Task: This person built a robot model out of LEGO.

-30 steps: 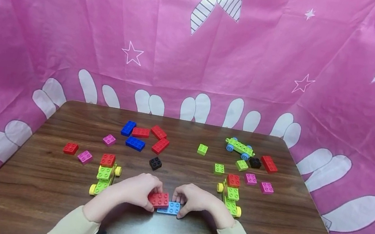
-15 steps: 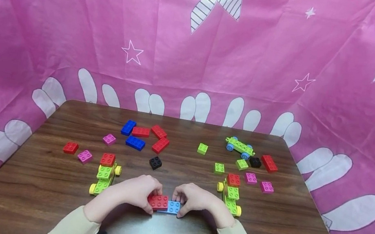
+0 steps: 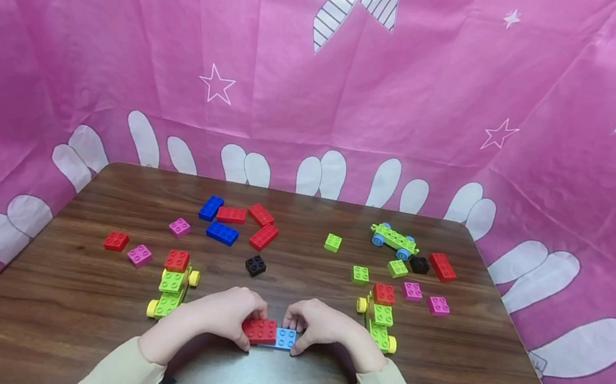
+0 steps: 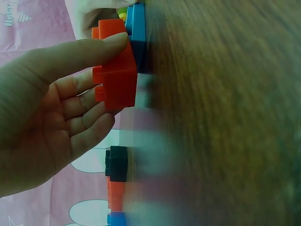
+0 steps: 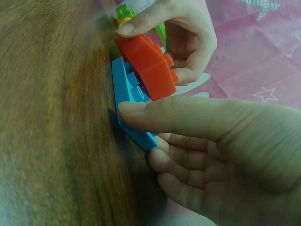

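Note:
A red eight-stud toy brick (image 3: pixel 261 332) is pinched between thumb and fingers of my left hand (image 3: pixel 231 312). It overlaps the left part of a light-blue brick (image 3: pixel 286 338), leaving that brick's right-hand studs uncovered. My right hand (image 3: pixel 319 322) grips the light-blue brick's right end, thumb on the near side. In the right wrist view the red brick (image 5: pixel 150 70) sits tilted over the blue one (image 5: pixel 120 84), with blue studs showing beneath it. In the left wrist view the thumb lies across the red brick's side (image 4: pixel 120 84).
Beside the forearms stand two green wheeled cars with bricks on them, one left (image 3: pixel 170 291) and one right (image 3: pixel 380 326). A black brick (image 3: pixel 255 266) lies beyond the hands. Red and blue bricks (image 3: pixel 222 233) lie farther back, and a blue-wheeled green car base (image 3: pixel 394 239) stands back right.
The red brick has shifted slightly toward the near edge and now lines up more closely with the light-blue brick. Both hands have kept their holds.

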A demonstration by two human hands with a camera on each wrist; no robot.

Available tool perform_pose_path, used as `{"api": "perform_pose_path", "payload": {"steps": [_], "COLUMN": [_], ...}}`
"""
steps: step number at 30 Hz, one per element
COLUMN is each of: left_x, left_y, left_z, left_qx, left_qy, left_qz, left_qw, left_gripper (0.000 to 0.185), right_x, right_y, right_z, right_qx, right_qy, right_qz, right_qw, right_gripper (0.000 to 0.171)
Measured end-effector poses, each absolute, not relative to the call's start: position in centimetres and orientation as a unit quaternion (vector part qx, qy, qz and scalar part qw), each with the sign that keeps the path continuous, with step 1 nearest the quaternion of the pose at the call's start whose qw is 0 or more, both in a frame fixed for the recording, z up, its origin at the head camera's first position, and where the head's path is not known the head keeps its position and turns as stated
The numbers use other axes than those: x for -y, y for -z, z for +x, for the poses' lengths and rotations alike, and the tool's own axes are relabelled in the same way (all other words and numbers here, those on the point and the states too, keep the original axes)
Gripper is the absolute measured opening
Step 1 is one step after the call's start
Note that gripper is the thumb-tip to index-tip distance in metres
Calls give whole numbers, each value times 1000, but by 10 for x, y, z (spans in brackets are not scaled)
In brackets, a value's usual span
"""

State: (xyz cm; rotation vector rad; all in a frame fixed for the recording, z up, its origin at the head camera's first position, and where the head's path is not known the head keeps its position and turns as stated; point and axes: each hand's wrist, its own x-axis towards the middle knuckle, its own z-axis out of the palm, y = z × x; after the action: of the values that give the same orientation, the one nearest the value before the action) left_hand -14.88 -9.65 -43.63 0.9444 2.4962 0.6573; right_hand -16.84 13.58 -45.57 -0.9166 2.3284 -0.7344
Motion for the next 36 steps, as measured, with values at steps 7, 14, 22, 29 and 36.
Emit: {"api": "perform_pose_path", "payload": {"steps": [7,14,22,29,36], "left_x": [97,97,94,92,89], "left_y": [437,438,439,439,438], "left_z": [-149,-149,-149,-147,-146], "left_qx": [-889,-891,-889,-890,-889], "left_qy": [-237,-236,-245,-248,-255], "left_qz": [338,338,343,345,344], "left_qw": [197,192,179,167,161], "left_gripper": [41,42,39,33,27], "right_x": [-136,-136,-136,-136,-136], "right_y": [455,455,455,455,456], "right_z": [-169,-169,-168,-168,-169], "right_qx": [-858,-857,-856,-856,-855], "right_qy": [276,279,281,283,284], "right_qz": [-342,-344,-346,-343,-343], "right_qw": [266,264,263,264,266], "right_gripper": [31,31,31,32,31]}}
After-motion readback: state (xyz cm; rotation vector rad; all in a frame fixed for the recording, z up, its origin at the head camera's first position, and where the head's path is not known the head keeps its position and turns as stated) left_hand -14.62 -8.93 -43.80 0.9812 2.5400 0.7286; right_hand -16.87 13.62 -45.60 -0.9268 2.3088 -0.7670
